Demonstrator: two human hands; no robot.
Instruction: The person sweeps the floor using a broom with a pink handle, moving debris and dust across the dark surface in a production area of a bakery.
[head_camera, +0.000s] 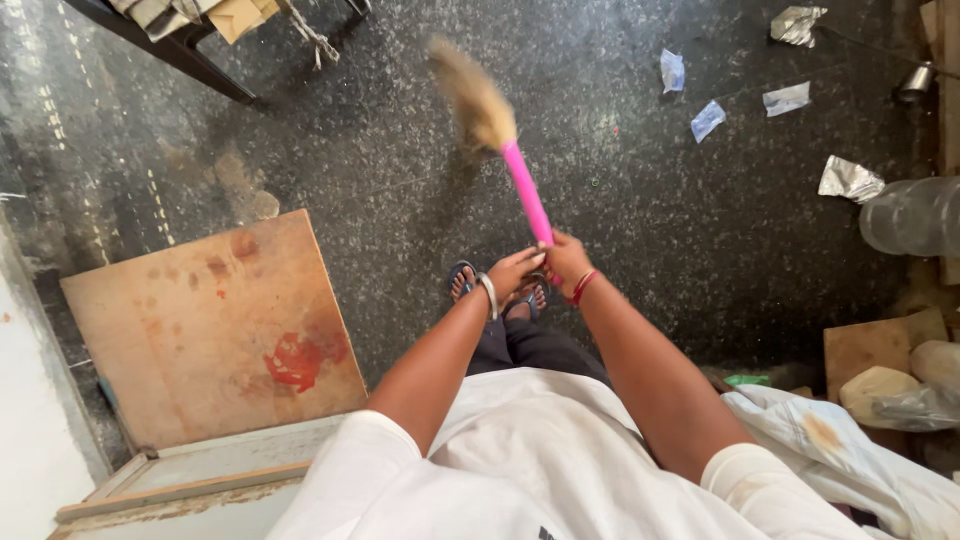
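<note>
Open floor (400, 180) between board (215, 330) and bottle (915, 215)

Both hands, left hand (515, 270) and right hand (566, 260), around pink-handled broom (524, 188) above speckled dark floor (380, 150).

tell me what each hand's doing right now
left hand: closed on the broom's pink handle
right hand: closed on the same handle
</note>
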